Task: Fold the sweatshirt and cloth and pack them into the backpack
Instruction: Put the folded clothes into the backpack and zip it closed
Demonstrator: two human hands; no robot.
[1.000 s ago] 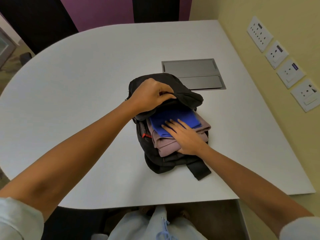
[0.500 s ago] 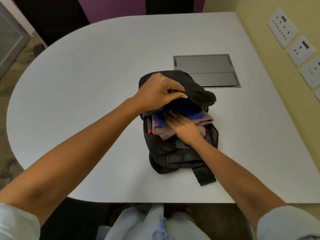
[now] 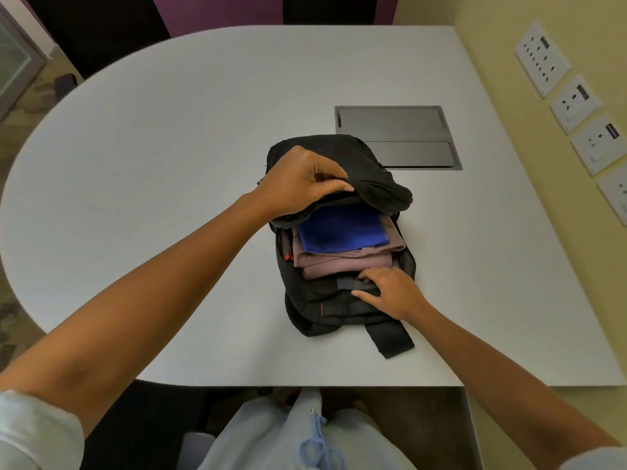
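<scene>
You stand at the near straight edge of a large white table whose far-left side curves round like a half oval; it fills most of your view. Beyond it, at twelve o'clock, runs a purple wall panel flanked by dark openings, and at three o'clock a pale yellow wall carries a row of white socket plates. At nine to ten o'clock a strip of patterned floor shows past the table's curve. Set flush in the tabletop, at about one o'clock from the bag, is a grey metal cable hatch with two lids. The black backpack lies near the middle of the table, its mouth open toward you, one strap end trailing at five o'clock toward the table edge. Inside the opening sits the folded mauve sweatshirt, and on top of it the folded blue cloth, both partly under the raised flap. Your left hand grips that top flap of the backpack, fingers curled round the fabric and lifting it at the bag's far side. Your right hand rests on the bag's near rim, fingers spread and lightly bent, touching the black edge just below the sweatshirt.
</scene>
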